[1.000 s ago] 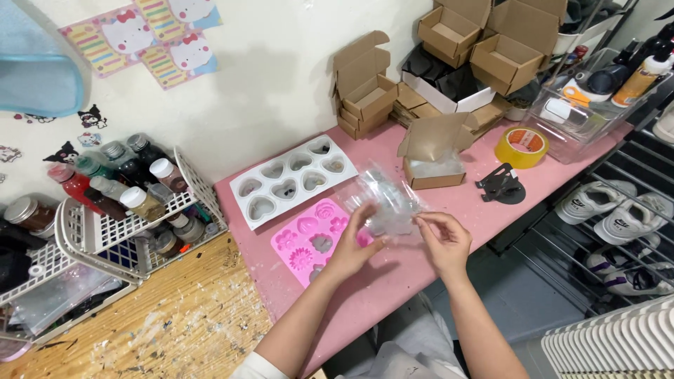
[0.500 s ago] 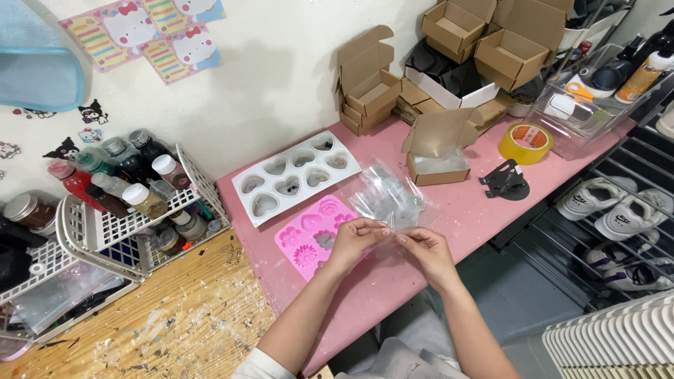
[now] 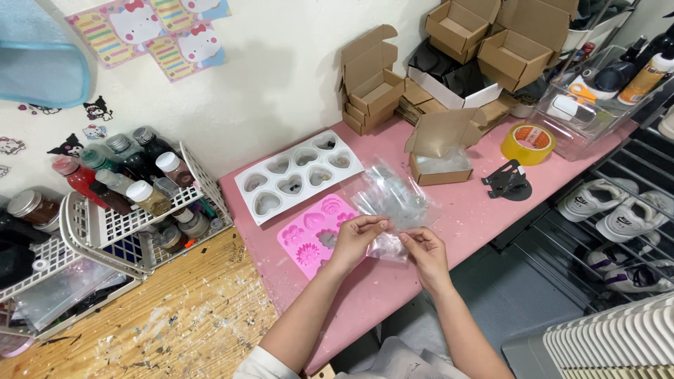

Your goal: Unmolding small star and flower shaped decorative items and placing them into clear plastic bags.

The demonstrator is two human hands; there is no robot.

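Head view: both hands over the pink table (image 3: 484,217), near its front edge. Left hand (image 3: 356,238) pinches the edge of a clear plastic bag (image 3: 393,203), thumb + fingertips closed on the film. Right hand (image 3: 423,251) grips the same bag's lower corner, fingers curled onto it. Bag is crinkled, lifted just above the tabletop, between the hands & fanning up and away from the person.

Just under/left of the left hand: pink silicone mould (image 3: 312,231) w/ flower shapes, lying flat. Behind it, touching or nearly so, a white mould (image 3: 298,175) w/ heart cavities. Right of the bag: small open cardboard box (image 3: 439,151), lid up. Further right a black stand (image 3: 507,182) & a roll of yellow tape (image 3: 528,142). Stacked cardboard boxes (image 3: 372,91) along the wall. Left of table: white wire basket (image 3: 133,217) w/ bottles, over a wooden surface (image 3: 175,323).
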